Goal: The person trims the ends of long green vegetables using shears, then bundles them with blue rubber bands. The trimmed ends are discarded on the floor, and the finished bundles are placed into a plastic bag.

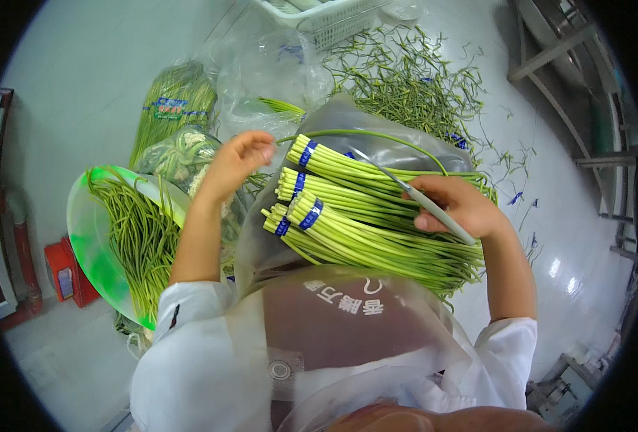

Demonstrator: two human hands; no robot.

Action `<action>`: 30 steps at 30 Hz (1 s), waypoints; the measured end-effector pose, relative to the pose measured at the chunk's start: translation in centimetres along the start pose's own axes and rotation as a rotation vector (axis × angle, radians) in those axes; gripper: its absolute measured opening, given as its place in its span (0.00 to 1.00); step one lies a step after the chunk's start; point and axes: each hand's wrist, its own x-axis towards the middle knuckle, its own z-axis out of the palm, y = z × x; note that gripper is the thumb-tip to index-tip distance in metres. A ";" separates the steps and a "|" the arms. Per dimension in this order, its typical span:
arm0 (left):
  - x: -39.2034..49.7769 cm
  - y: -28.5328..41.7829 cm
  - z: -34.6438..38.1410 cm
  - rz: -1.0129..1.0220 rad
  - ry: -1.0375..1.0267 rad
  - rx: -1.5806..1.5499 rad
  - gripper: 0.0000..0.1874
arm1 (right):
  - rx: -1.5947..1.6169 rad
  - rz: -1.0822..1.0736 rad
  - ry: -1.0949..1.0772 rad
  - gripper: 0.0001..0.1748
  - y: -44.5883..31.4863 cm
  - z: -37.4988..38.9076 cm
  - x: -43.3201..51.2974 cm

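Bundles of garlic scapes (pixel 362 227), bound with blue tape, lie across my lap on a translucent grey plastic apron (pixel 257 259). My right hand (pixel 448 208) grips the pale handle of a knife (pixel 440 215) above the bundles, its narrow blade pointing up and left. My left hand (pixel 251 154) is raised just left of the bundles' cut ends, fingers curled. A single scape (pixel 373 133) arches from beside the left fingertips to the right hand; whether the left fingers pinch its end cannot be made out.
A green and white basin (pixel 89 270) of loose scapes stands at left. Bagged scapes (pixel 181 89), bagged vegetables (pixel 176 156) and a clear plastic bag (pixel 270 75) lie ahead. Trimmed tips (pixel 416 81) litter the floor near a white basket (pixel 340 27). Metal framing (pixel 556 54) stands at right.
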 end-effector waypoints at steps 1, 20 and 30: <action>-0.6 -1.3 0.9 -0.057 0.022 -0.131 0.19 | 0.046 0.017 -0.072 0.28 -0.6 -0.3 1.7; 0.2 -5.2 4.1 -0.149 -0.032 -0.625 0.18 | 0.369 0.330 -0.250 0.13 -2.8 2.0 12.0; -2.3 -5.4 2.9 -0.017 0.064 -0.271 0.19 | 0.224 0.083 -0.348 0.20 -5.3 -0.8 8.0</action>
